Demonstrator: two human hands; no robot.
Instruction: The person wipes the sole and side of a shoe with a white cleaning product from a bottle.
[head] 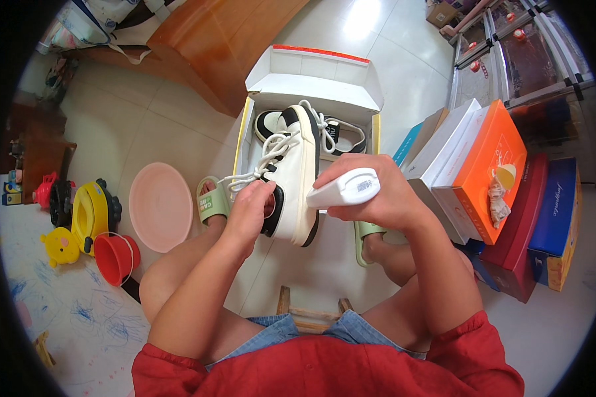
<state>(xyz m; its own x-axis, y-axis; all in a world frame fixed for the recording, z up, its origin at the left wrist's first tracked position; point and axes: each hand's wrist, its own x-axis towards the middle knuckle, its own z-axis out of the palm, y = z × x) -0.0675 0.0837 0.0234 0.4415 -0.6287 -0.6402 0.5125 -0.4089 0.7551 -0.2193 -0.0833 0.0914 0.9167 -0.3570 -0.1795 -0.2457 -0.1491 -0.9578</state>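
My left hand [250, 212] grips a white canvas-look sneaker [294, 188] by its black heel collar, thumb outside and fingers within the opening. The sneaker has black trim, thick white laces and a cream sole edge, and its toe points away from me. In my right hand [372, 186] is a white plastic bottle-like tool [345, 189], its flat end bearing a printed code. Its tip is beside the sole edge near the heel; I cannot tell whether they touch. Behind, a matching sneaker [350, 135] lies in an open shoebox [239, 136], partly hidden by the held one.
Several shoeboxes, including an orange box [482, 173], stand at the right near a glass-fronted cabinet [531, 59]. On the left are a pink basin [160, 206], a red bucket [116, 258] and a yellow toy seat [87, 211]. Wooden furniture [218, 49] rises behind the shoebox.
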